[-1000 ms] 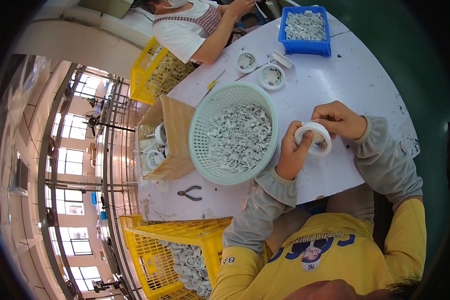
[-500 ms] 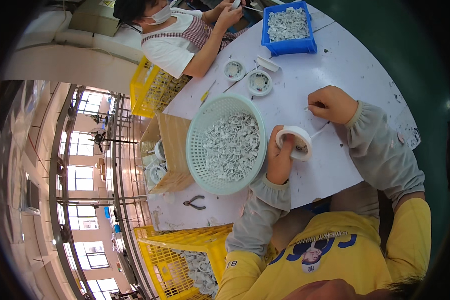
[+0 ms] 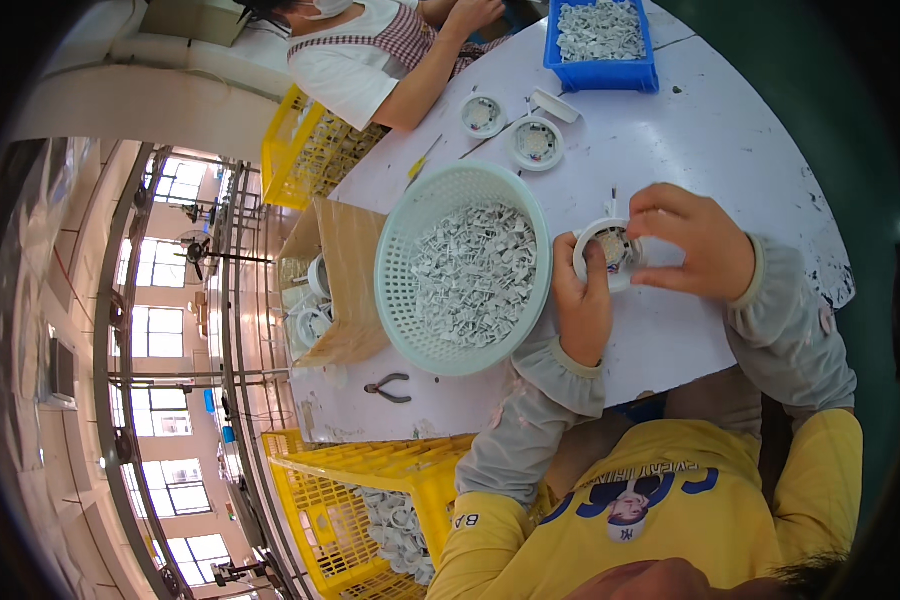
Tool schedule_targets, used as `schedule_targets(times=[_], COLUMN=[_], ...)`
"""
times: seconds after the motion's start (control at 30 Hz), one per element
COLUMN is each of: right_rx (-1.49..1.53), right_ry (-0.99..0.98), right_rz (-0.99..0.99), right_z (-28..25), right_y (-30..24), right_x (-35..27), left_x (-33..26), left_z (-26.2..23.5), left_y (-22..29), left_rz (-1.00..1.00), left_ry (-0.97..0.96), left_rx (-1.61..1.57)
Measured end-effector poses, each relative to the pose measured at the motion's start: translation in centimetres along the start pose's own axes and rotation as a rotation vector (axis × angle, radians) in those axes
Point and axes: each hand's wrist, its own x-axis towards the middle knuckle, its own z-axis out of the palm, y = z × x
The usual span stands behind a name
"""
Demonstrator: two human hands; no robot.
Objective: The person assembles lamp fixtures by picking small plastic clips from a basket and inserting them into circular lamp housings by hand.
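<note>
My left hand (image 3: 584, 312) grips a round white housing (image 3: 624, 278) by its left side, thumb over the rim. A circuit board with small parts shows inside its open face. My right hand (image 3: 705, 245) is at the housing's right rim, fingers spread and curved; whether the fingertips touch it I cannot tell. A thin pale strip with a dark tip (image 3: 614, 200) sticks up beyond the housing. Left of my left hand stands a pale green basket (image 3: 394, 300) heaped with small white plastic parts (image 3: 475, 275).
Farther off lie two similar round units (image 3: 538, 145) (image 3: 483, 117), a white cover (image 3: 556, 104) and a yellow-handled screwdriver (image 3: 423, 158). A blue bin (image 3: 605, 77) holds white parts. Pliers (image 3: 388, 388), a cardboard box (image 3: 355, 285) and yellow crates (image 3: 370, 462) are leftward. A co-worker (image 3: 360, 70) sits opposite.
My right hand has come down to the housing and its closed fingers have spread. The housing has turned so that its board shows more fully. The view has shifted slightly.
</note>
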Motion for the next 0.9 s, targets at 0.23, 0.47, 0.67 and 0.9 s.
schedule_targets(times=[0.23,0.47,0.67,0.9], right_rx=[-0.319,-0.306,-0.161,-0.219], right_ry=[-0.159,-0.146,-0.113,-0.164], right_rz=[0.022,0.073,0.114,0.065], right_z=[0.8,1.7,2.2,2.4], right_y=[-0.8,-0.9,-0.3,-0.2], right_x=[-0.5,-0.7,-0.9,-0.9], left_x=[0.1,0.2,0.2,-0.1], left_z=[-0.1,0.2,0.1,-0.4], left_y=[-1.4,-1.4,-2.0,-2.6], left_rz=[-0.089,-0.198,-0.190,-0.187], left_ry=[-0.057,-0.011,-0.017,-0.043], left_rx=[-0.233,-0.391,-0.281,-0.231])
